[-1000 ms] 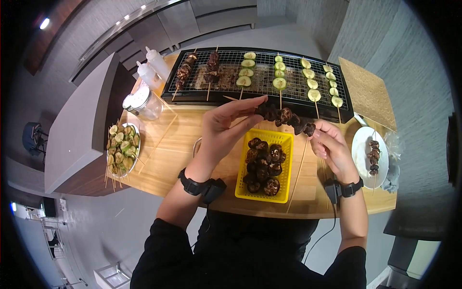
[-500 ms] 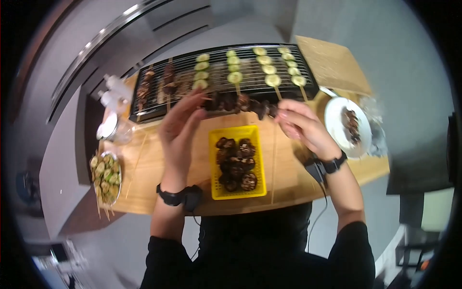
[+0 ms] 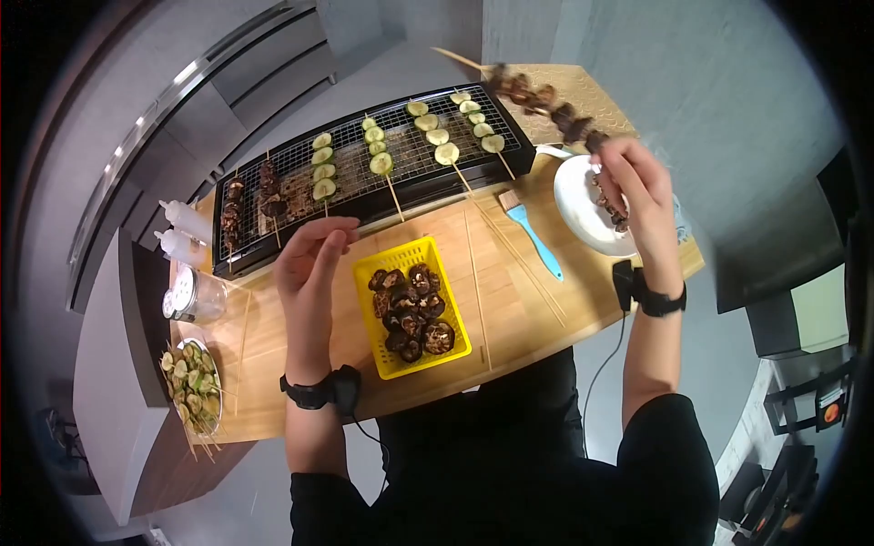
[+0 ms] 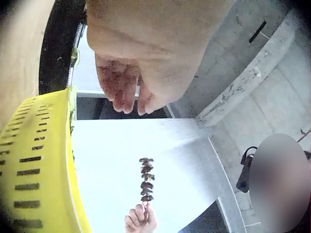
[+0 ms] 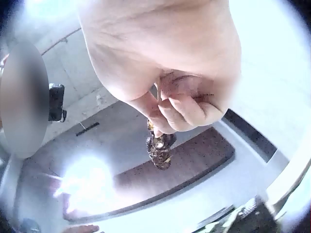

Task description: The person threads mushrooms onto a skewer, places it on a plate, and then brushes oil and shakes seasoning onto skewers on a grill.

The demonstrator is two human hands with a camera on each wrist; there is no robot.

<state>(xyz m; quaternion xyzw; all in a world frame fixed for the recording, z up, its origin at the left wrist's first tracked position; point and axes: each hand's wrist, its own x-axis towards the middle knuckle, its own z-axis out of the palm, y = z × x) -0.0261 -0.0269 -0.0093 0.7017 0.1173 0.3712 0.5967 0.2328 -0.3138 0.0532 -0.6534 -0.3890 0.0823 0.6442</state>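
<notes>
The right hand (image 3: 639, 191) pinches one end of a skewer of dark mushroom pieces (image 3: 574, 123), held raised and slanting over the white plate (image 3: 572, 202), where another dark skewer lies. In the right wrist view the fingers (image 5: 180, 114) of that hand curl round the stick. The left hand (image 3: 308, 287) hovers left of the yellow basket (image 3: 371, 337), fingers loosely bent and holding nothing. Dark mushroom pieces (image 3: 410, 323) fill the basket. In the left wrist view the left hand (image 4: 146, 58) is empty, and the raised skewer (image 4: 146, 179) shows farther off.
A black grill (image 3: 364, 218) carries cucumber skewers (image 3: 381, 164) and dark skewers (image 3: 232, 214). Bare sticks (image 3: 478, 291) and a blue brush (image 3: 537, 244) lie on the table (image 3: 519, 318). Bottles (image 3: 185, 247), a jar (image 3: 202, 296) and a plate of vegetable skewers (image 3: 191, 382) are at left.
The left hand has come away from the skewer's far end. The right hand has carried the skewer up and right, over the white plate. The head view has shifted right.
</notes>
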